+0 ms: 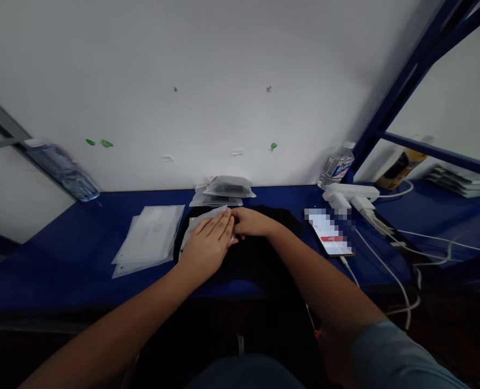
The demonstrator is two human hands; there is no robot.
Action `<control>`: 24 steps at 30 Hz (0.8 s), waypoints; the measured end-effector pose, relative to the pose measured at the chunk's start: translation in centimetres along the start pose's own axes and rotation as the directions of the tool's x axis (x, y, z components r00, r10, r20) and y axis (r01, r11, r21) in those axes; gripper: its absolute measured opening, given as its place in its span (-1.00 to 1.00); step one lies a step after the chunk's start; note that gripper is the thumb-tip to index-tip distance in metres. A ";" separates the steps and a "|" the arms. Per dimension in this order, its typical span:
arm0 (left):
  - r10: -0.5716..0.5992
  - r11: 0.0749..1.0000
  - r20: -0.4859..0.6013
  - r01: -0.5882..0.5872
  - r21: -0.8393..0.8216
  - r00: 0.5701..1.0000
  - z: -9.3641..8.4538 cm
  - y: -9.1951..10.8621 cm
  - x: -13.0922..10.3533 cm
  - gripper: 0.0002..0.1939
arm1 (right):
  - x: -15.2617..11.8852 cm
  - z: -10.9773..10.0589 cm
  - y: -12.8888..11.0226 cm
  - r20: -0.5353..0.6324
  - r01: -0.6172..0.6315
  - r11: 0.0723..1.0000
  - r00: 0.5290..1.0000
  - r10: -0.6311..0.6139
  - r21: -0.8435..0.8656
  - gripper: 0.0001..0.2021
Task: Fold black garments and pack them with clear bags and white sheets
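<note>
My left hand lies flat, fingers stretched out and together, on top of a frosted plastic bag. Against its fingertips, my right hand is closed with curled fingers at the bag's right edge. What the bag contains is mostly hidden under my hands. Beneath both hands a black cloth is spread over the blue table. Just behind is a stack of filled frosted bags. Flat frosted bags overlap to the left of my left hand.
On the right are a phone with a cable, a white power strip with plugs, and a clear bottle. Another bottle leans at the far left. A white wall closes the back of the blue table.
</note>
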State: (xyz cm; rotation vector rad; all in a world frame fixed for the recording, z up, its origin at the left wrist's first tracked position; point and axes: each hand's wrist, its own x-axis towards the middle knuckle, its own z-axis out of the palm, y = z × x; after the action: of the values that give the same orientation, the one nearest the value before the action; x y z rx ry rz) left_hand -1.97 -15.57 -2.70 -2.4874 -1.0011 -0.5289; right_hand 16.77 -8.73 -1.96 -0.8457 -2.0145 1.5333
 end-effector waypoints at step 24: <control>0.041 0.999 -0.226 -0.035 0.032 0.973 -0.1 -0.3 -0.4 -0.57 | -0.5 -2.4 0.6 0.038 0.085 0.982 0.996 -0.080 -0.170 -0.66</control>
State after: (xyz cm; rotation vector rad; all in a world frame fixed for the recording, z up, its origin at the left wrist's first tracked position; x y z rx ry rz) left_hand -2.47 -15.61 -2.70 -2.3519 -0.8645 -0.7612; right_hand 18.89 -7.35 -1.90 -0.7968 -2.1996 1.3507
